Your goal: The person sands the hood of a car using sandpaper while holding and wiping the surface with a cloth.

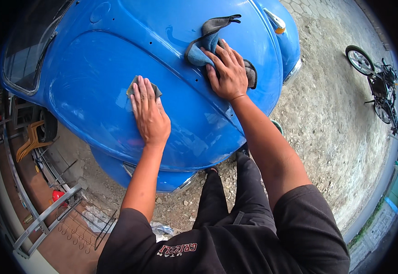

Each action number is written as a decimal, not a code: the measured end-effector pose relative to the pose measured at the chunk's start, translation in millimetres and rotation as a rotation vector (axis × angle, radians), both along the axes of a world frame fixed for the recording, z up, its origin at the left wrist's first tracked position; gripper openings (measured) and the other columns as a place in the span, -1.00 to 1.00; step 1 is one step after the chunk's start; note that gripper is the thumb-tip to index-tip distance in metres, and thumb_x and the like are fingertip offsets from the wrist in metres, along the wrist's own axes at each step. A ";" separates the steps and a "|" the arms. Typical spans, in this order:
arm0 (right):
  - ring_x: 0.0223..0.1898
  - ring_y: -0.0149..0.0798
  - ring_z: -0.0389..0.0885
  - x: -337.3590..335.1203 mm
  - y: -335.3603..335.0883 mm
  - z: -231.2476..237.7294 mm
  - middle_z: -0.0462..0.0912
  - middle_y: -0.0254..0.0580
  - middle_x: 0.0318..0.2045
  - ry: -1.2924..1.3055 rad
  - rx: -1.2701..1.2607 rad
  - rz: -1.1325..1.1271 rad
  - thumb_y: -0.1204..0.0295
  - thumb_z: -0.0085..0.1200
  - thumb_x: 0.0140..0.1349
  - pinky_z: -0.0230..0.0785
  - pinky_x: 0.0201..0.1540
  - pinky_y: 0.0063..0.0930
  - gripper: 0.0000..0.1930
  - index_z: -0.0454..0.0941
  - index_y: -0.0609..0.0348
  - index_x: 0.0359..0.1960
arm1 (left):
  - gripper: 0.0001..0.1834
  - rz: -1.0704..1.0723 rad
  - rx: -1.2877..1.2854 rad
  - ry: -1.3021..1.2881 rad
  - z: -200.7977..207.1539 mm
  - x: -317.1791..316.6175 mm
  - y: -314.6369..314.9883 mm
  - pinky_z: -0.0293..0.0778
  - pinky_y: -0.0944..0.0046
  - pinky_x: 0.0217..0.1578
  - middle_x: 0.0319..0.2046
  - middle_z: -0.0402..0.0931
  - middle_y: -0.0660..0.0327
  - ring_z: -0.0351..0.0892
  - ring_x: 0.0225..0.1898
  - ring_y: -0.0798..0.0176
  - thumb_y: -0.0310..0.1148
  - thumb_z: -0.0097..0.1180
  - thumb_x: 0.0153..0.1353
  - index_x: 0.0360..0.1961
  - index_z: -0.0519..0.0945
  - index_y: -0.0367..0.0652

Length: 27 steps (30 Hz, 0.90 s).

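Fingers (144,93) on sheet (157,91), cloth (199,55) (car (94,77) beneath)

Head-worn fisheye, downward over hands (152,119) (230,76)

Bright, diffuse daylight w/ soft shadows, pale reflections nr the near edge of the blue hood (180,105), gravel ground (326,118) v. bright past its R edge, brown floor (64,244) dimmer past its near-L corner; ctr sharp, fisheye bends lines twd the blk, softer rim.
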State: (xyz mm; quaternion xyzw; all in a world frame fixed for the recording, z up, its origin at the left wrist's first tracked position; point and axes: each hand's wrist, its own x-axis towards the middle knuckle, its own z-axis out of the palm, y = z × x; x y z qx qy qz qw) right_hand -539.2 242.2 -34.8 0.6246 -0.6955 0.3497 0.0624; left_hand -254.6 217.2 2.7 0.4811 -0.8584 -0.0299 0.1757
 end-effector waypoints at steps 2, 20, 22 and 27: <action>0.76 0.13 0.45 -5.9 0.1 -5.5 0.69 -0.10 0.54 0.006 0.000 -0.008 0.23 0.25 0.60 0.28 0.73 0.12 -0.45 0.73 -0.29 0.59 | -0.20 -0.119 0.092 -0.007 -8.3 -11.7 32.0 -0.01 -0.34 0.87 0.92 0.09 -0.12 0.05 0.92 -0.28 -0.40 0.03 0.73 0.90 0.20 -0.31; 0.71 0.19 0.51 -0.4 -5.0 -6.7 0.70 -0.10 0.51 -0.011 -0.042 0.018 0.21 0.28 0.57 0.32 0.70 0.12 -0.45 0.74 -0.26 0.57 | -0.17 -0.150 0.255 -0.116 -26.1 -5.2 109.3 0.00 -0.34 0.87 0.92 0.10 -0.08 0.04 0.93 -0.20 -0.43 0.08 0.70 0.92 0.19 -0.26; 0.71 0.19 0.52 -4.2 -3.4 -9.4 0.71 -0.09 0.50 0.003 -0.046 0.010 0.21 0.28 0.58 0.32 0.70 0.12 -0.46 0.74 -0.25 0.57 | -0.17 -0.141 0.210 -0.095 -19.3 -17.1 82.9 0.00 -0.34 0.87 0.92 0.10 -0.07 0.05 0.93 -0.19 -0.44 0.08 0.70 0.92 0.19 -0.24; 0.71 0.19 0.52 -5.9 -2.0 -8.8 0.73 -0.07 0.48 0.000 -0.050 0.019 0.22 0.27 0.59 0.32 0.69 0.12 -0.48 0.75 -0.24 0.56 | -0.19 -0.027 0.135 0.006 -27.7 -45.9 90.3 -0.03 -0.33 0.87 0.92 0.12 -0.03 0.08 0.92 -0.18 -0.36 0.03 0.73 0.93 0.21 -0.17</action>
